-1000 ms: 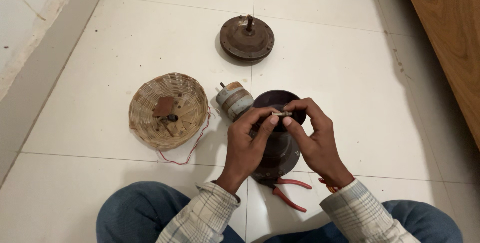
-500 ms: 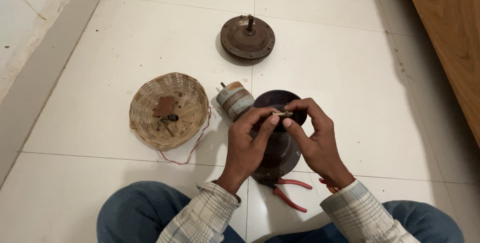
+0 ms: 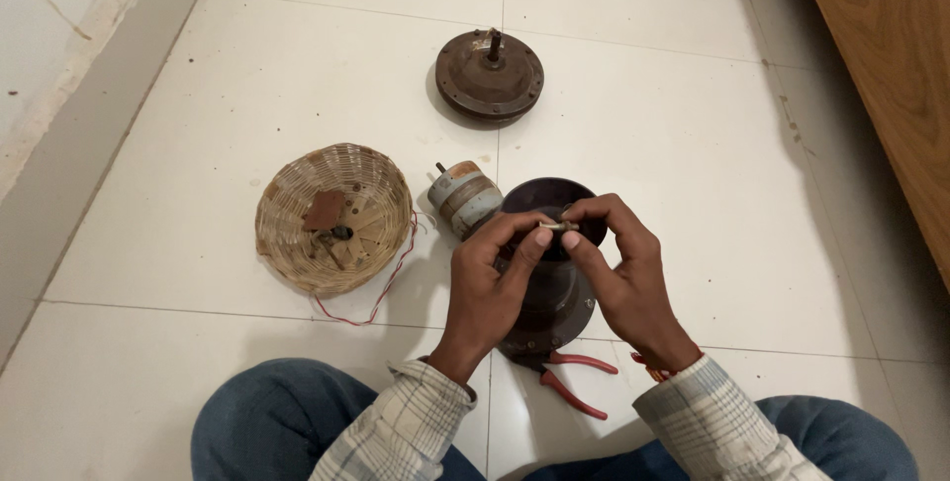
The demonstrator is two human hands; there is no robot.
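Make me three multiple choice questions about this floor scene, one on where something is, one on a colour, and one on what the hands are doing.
1. Where do the pliers lie?
A. In the woven basket
B. On the floor near the person's knees, partly under the dark round housing
C. On the wooden furniture

2. What colour are the pliers' handles?
A. Red
B. Blue
C. Yellow

3. What are the left hand and right hand doing?
A. Resting flat on the tiles
B. Lifting the basket
C. Pinching a small metal piece between their fingertips

Answers: 1 B, the handles stick out from under the dark round housing. 2 A, both handles show red. 3 C, both hands' fingertips meet on the piece above the housing.
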